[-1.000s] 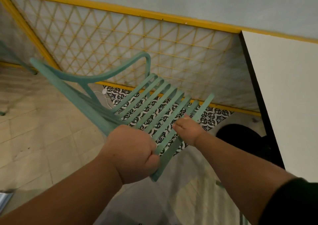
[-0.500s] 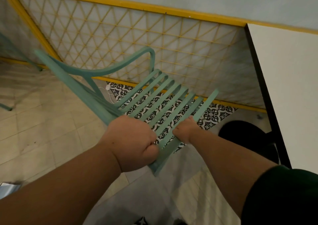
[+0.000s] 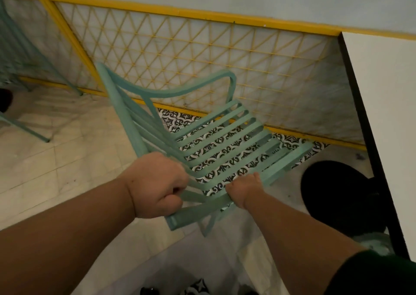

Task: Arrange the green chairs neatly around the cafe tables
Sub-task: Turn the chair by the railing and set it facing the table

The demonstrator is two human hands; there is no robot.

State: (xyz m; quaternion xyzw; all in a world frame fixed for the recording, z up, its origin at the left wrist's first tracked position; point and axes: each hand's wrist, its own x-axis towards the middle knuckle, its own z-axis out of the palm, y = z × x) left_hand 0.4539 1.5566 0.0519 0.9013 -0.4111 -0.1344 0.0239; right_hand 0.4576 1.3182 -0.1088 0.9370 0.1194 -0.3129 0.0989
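Gripping the green chair [image 3: 225, 137] with both hands, the person holds it tilted in the middle of the head view. Its slatted seat runs from about 7 o'clock up toward 2 o'clock, and its curved armrest arches at 12 o'clock. The left hand [image 3: 157, 184], just left of centre, is curled into a tight fist round the frame at the chair's near corner. The right hand [image 3: 243, 188], just below centre, clasps the near edge of the seat; its fingers wrap under a slat and their tips are hidden. Whether the chair's legs touch the floor cannot be told.

A white table [image 3: 387, 114] with a dark edge fills the 3 o'clock side. The seat's far corner lies near that edge but apart from it. The table's round black base [image 3: 337, 193] sits at 4 o'clock. A yellow lattice panel [image 3: 180, 58] runs behind the chair from 10 to 2 o'clock. Black-and-white patterned tiles [image 3: 175, 121] show through the slats. A second green chair [image 3: 20, 46] stands at 10 o'clock, well apart. A dark sleeve [image 3: 371, 274] covers the right arm at 5 o'clock.
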